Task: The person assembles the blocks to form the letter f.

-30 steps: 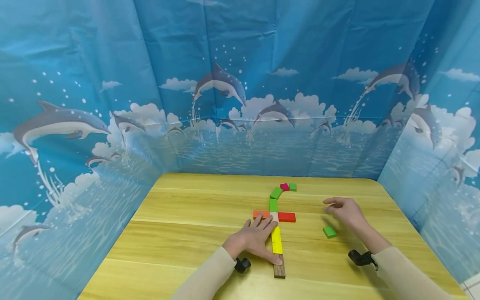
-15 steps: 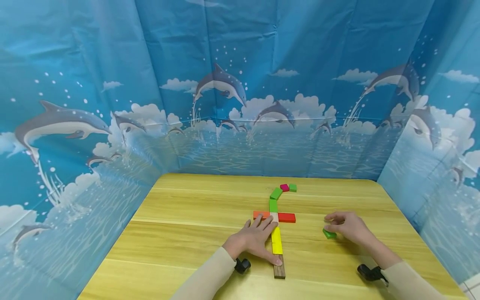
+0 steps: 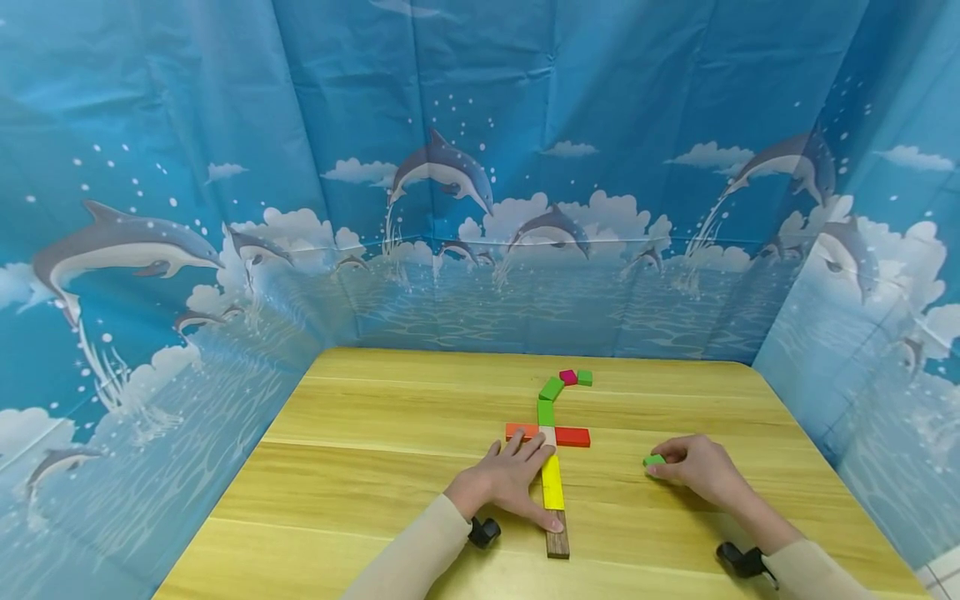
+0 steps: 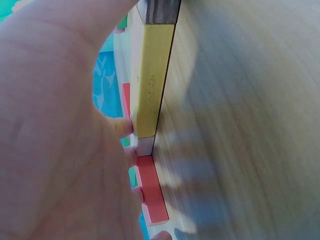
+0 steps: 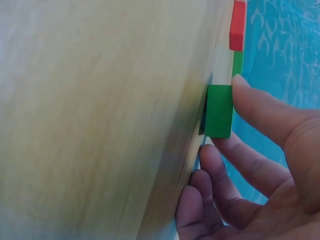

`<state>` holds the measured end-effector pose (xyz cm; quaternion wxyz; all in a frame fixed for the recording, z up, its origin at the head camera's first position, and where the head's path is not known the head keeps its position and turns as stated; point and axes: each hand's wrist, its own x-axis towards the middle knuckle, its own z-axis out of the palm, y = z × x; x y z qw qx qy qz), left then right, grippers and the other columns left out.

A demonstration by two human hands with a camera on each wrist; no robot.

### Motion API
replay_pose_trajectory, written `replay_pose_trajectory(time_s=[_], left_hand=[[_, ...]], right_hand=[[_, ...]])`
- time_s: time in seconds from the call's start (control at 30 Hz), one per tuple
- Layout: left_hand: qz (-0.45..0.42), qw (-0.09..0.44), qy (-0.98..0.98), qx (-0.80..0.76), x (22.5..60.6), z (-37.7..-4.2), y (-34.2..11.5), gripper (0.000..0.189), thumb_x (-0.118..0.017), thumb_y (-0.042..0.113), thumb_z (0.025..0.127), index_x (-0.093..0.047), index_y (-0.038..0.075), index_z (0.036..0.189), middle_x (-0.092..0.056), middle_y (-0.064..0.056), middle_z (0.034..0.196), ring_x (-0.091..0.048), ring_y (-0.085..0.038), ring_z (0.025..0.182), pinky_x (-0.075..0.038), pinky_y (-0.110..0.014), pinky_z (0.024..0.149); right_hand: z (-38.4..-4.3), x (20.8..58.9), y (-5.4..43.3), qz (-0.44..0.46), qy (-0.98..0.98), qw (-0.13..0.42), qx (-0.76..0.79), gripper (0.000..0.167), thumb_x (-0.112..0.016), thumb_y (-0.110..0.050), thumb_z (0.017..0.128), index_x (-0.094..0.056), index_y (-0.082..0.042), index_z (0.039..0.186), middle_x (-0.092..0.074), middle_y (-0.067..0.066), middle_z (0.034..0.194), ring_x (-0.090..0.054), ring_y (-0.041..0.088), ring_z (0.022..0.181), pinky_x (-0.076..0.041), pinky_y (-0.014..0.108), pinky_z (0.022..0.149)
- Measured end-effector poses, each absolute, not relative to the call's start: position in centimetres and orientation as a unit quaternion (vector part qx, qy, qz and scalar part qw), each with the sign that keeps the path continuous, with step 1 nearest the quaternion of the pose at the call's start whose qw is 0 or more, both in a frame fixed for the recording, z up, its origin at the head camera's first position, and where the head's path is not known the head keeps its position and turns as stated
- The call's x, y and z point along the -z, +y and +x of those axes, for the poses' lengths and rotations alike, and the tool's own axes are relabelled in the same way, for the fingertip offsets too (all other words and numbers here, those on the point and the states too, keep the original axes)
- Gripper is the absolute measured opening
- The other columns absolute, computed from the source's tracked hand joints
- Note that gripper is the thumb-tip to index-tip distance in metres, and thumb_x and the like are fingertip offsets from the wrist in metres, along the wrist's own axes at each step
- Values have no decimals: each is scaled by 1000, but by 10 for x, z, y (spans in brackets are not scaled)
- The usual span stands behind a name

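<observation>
My right hand (image 3: 701,468) pinches a small green block (image 3: 653,460) between thumb and forefinger, right of the row of blocks. In the right wrist view this green block (image 5: 219,111) is tilted close over the tabletop, its edge towards the camera. With fingers spread, my left hand (image 3: 498,479) rests over the row: the thumb lies on the dark brown block (image 3: 558,548), while the fingertips reach the pale block (image 3: 551,434) and the orange block (image 3: 516,430). A yellow block (image 3: 552,485) spans between brown and pale, beneath the gap of the hand.
To the right of the pale block lies a red block (image 3: 573,437). Beyond it, two green blocks curve away, a long one (image 3: 545,412) and a slanted one (image 3: 551,388), towards a magenta block (image 3: 567,377) and another green block (image 3: 585,378). A dolphin-print curtain (image 3: 480,292) hangs behind the wooden table (image 3: 337,500).
My right hand has come down to the loose green block, taken it between thumb and forefinger and tipped it. The left hand stays in place on the row.
</observation>
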<state>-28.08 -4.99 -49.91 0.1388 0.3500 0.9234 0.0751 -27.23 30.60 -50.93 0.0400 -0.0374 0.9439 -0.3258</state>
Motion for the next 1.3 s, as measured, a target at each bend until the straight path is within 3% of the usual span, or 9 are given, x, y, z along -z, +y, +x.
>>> replay_pose_trajectory(time_s=[0.43, 0.73, 1.13, 1.3], left_hand=[[347, 145, 923, -76, 498, -280, -50, 118, -59, 88, 73, -11, 29, 164, -3, 3, 169, 0, -28, 154, -15, -60, 118], [345, 145, 924, -81, 499, -281, -51, 119, -59, 88, 72, -11, 30, 164, -3, 4, 169, 0, -28, 154, -14, -60, 118], [344, 145, 924, -85, 499, -282, -49, 118, -59, 88, 72, -12, 30, 164, -4, 4, 169, 1, -28, 154, -14, -60, 118], [342, 145, 925, -82, 500, -282, -49, 118, -59, 88, 72, -11, 30, 164, -4, 4, 169, 0, -27, 154, -15, -60, 118]], right_hand=[[-273, 512, 298, -22, 933, 50, 356, 33, -84, -34, 83, -74, -13, 107, -68, 2, 92, -63, 17, 83, -52, 35, 66], [-277, 510, 297, -7, 884, 85, 460, 35, -78, -15, 89, -69, -1, 119, -70, 9, 94, -69, 23, 82, -59, 37, 71], [-294, 509, 290, -11, 889, 61, 453, 35, -74, -12, 91, -67, 0, 123, -70, 8, 90, -67, 24, 78, -57, 38, 68], [-306, 509, 290, 2, 880, 60, 471, 38, -75, -12, 92, -65, 2, 126, -70, 10, 95, -69, 23, 84, -59, 37, 71]])
